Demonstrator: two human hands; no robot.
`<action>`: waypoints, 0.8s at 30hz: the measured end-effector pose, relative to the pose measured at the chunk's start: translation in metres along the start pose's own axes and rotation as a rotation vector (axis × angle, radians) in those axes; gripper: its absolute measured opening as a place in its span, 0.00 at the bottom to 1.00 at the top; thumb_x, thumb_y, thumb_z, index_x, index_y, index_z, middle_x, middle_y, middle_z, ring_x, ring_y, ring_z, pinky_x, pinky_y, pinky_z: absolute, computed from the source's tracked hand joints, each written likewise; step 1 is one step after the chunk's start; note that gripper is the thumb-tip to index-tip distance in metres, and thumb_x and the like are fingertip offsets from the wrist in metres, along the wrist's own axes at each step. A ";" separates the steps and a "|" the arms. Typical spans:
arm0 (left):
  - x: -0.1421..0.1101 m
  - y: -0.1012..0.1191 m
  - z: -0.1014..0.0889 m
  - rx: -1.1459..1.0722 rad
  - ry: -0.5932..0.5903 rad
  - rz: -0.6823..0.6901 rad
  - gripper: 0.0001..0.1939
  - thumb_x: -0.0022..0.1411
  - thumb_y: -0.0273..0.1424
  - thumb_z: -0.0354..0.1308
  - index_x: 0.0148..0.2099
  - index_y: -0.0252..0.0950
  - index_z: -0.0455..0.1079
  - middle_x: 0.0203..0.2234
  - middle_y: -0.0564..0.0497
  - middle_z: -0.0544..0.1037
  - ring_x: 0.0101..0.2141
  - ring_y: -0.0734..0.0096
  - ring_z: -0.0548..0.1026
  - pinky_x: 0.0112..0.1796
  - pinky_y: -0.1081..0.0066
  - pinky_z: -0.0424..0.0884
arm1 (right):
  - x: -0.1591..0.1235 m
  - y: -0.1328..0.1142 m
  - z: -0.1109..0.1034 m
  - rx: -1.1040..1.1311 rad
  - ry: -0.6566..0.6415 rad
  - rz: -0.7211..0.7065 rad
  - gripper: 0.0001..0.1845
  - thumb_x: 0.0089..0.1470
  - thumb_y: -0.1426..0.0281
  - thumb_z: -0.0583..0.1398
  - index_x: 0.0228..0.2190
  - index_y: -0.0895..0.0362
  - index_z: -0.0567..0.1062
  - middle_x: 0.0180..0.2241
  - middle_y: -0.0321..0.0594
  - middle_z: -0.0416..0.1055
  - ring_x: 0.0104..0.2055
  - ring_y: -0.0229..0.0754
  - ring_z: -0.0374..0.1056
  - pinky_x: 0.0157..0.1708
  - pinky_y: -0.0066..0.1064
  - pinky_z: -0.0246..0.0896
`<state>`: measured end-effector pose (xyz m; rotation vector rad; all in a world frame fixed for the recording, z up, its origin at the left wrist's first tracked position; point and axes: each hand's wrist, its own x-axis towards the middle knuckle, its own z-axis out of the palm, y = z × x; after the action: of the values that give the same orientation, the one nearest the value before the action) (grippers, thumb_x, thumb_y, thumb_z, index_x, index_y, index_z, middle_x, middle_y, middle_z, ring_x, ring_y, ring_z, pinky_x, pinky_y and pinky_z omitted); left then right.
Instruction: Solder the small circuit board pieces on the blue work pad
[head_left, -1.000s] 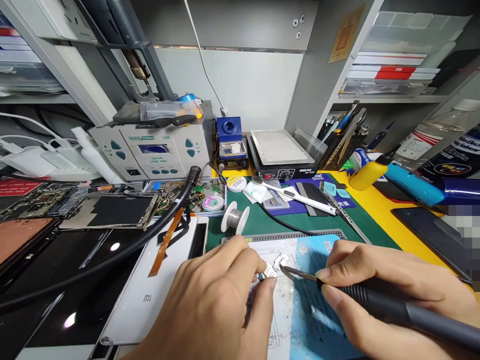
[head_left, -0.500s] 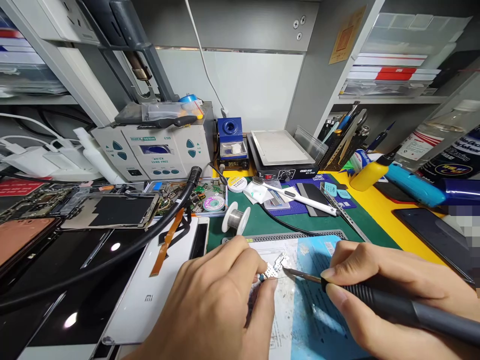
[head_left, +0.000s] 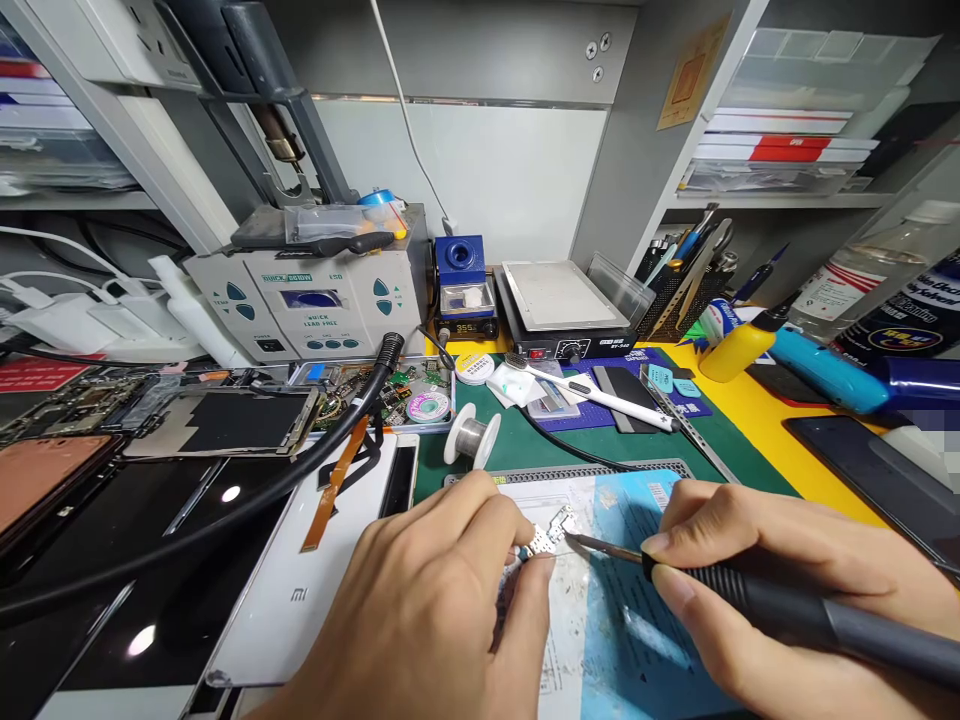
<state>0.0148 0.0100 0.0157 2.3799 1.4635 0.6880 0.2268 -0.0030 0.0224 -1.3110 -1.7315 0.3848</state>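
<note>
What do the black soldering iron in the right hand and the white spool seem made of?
The black soldering iron has a matte, rubbery-looking grip, probably plastic or silicone, and a thin shiny metal tip. The white spool looks plastic, wound with silvery solder wire.

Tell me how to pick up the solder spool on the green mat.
Pinch the white solder spool by its two round flanges, coming from the near side. It seems to stand on edge, so both flanges are free and your fingers miss the silver wire.
</note>
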 end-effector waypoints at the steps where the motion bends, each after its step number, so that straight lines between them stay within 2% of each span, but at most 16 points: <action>1: 0.000 0.000 0.000 0.000 0.006 -0.002 0.08 0.62 0.25 0.54 0.30 0.40 0.67 0.27 0.54 0.72 0.27 0.69 0.71 0.28 0.69 0.64 | 0.000 -0.001 0.000 0.001 0.005 0.007 0.07 0.42 0.74 0.63 0.20 0.49 0.74 0.17 0.27 0.72 0.19 0.35 0.68 0.21 0.23 0.66; 4: -0.001 0.001 -0.001 -0.002 0.007 -0.003 0.08 0.62 0.25 0.54 0.30 0.40 0.67 0.27 0.54 0.72 0.27 0.68 0.71 0.28 0.69 0.64 | 0.000 -0.001 0.001 -0.001 -0.019 0.014 0.07 0.43 0.74 0.62 0.20 0.49 0.75 0.18 0.28 0.73 0.18 0.36 0.68 0.19 0.24 0.65; 11: 0.001 0.000 0.002 0.013 0.000 0.001 0.08 0.61 0.25 0.54 0.30 0.41 0.67 0.27 0.54 0.72 0.27 0.69 0.71 0.26 0.70 0.63 | 0.002 -0.001 0.001 -0.007 -0.035 -0.017 0.08 0.43 0.75 0.61 0.19 0.51 0.73 0.15 0.28 0.69 0.16 0.33 0.62 0.18 0.22 0.61; 17: 0.000 -0.001 0.001 0.014 -0.006 0.009 0.08 0.61 0.25 0.54 0.30 0.41 0.66 0.27 0.54 0.72 0.27 0.69 0.71 0.26 0.70 0.62 | 0.000 -0.001 0.000 -0.029 -0.014 0.006 0.07 0.43 0.73 0.63 0.20 0.49 0.76 0.17 0.28 0.72 0.18 0.35 0.67 0.21 0.24 0.65; 24: 0.001 -0.001 0.000 0.025 -0.004 0.020 0.08 0.62 0.25 0.54 0.30 0.40 0.66 0.27 0.54 0.72 0.26 0.69 0.71 0.26 0.70 0.62 | 0.001 0.000 -0.001 -0.083 -0.034 -0.009 0.07 0.44 0.72 0.62 0.18 0.51 0.73 0.17 0.30 0.72 0.17 0.35 0.67 0.17 0.24 0.63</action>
<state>0.0142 0.0117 0.0158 2.4167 1.4565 0.6734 0.2276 -0.0022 0.0240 -1.3623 -1.7976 0.3345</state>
